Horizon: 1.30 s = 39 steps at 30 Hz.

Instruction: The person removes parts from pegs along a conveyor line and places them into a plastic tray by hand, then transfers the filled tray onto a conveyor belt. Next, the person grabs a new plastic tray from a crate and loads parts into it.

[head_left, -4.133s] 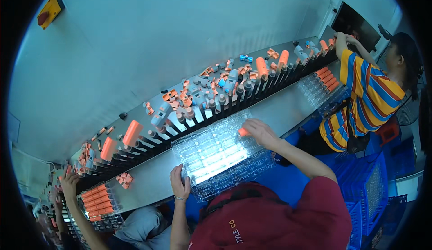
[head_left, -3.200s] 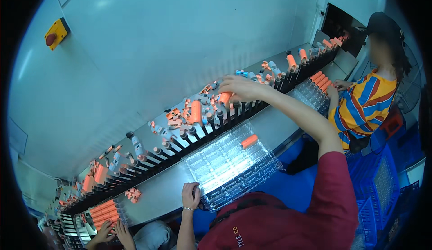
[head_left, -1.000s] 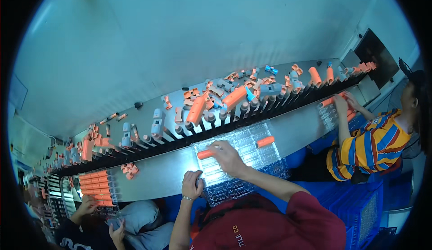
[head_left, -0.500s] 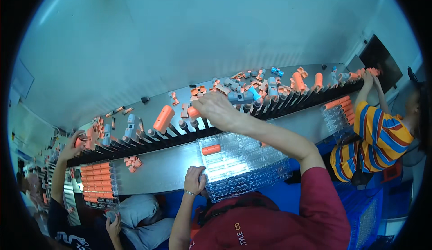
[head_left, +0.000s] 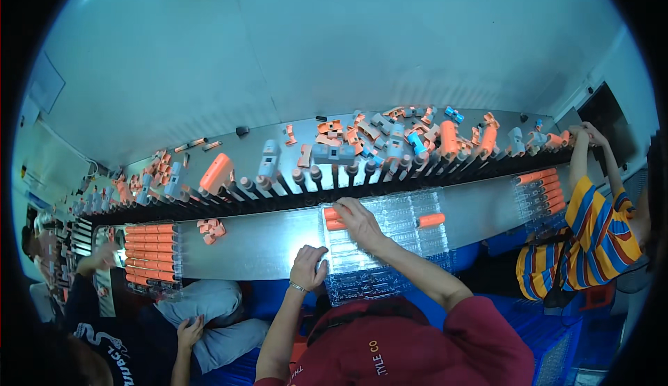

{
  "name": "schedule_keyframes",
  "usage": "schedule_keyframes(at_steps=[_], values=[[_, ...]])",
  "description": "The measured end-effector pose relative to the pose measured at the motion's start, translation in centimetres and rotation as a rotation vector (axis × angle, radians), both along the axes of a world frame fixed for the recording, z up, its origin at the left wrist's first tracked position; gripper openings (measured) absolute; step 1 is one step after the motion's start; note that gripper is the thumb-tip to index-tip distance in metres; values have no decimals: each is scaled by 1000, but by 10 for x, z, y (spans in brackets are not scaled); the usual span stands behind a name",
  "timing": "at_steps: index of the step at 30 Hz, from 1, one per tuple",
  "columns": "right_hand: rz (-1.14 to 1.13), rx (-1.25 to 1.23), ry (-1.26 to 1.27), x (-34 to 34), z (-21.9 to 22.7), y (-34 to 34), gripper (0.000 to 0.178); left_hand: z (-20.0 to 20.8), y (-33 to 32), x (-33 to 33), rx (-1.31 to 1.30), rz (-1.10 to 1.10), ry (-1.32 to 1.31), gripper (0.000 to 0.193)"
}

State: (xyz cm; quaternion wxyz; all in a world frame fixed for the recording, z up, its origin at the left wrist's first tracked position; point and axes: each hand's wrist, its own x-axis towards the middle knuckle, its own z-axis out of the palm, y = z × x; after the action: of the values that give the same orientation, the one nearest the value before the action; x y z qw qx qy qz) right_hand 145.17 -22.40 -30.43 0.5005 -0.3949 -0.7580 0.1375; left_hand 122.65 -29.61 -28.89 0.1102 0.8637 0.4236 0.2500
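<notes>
My right hand (head_left: 358, 226) is over the upper left corner of a clear plastic tray (head_left: 379, 243), its fingers closed on an orange cylindrical shell (head_left: 330, 213). Just below that shell lies a second one (head_left: 335, 225), partly covered by the hand. Farther right in the tray rests another orange shell (head_left: 431, 220) with a dark end. My left hand (head_left: 308, 268) is beside the tray's left edge with thumb and forefinger apart, holding nothing. The tray tops a stack of similar clear trays.
Behind the trays runs a rack of upright dark posts (head_left: 316, 181), some carrying orange or grey shells. Loose orange, grey and blue pieces (head_left: 365, 132) lie beyond it. Orange pieces (head_left: 211, 230) sit left on the metal bench. Co-workers flank me, with filled trays (head_left: 149, 252) at the left.
My right hand has come down from the rack to the tray with an orange shell. My left hand stays by the tray's edge. The left co-worker's hand has left the rack.
</notes>
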Motion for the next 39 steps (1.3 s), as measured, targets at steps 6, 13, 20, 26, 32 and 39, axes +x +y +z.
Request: schedule_keyframes(at_steps=[6,13,20,26,32,39], values=[[-160,4,-29,36,-8,-21,48,-12,-2,42,-34,18,-9,28],[-118,109,14,133,42,-61,40,-16,-8,81,-61,21,4,27],[-536,215,-249,319,117,-3,48,-25,-9,132,-65,13,5,25],[90,-318,-384,353,150,43,38,-28,-15,179,-66,13,-5,26],[-103,171,-402,343,120,32,43,-33,-19,224,-49,21,-6,26],[-220,461,-17,357,148,-2,30,-45,-24,284,-39,29,4,29]])
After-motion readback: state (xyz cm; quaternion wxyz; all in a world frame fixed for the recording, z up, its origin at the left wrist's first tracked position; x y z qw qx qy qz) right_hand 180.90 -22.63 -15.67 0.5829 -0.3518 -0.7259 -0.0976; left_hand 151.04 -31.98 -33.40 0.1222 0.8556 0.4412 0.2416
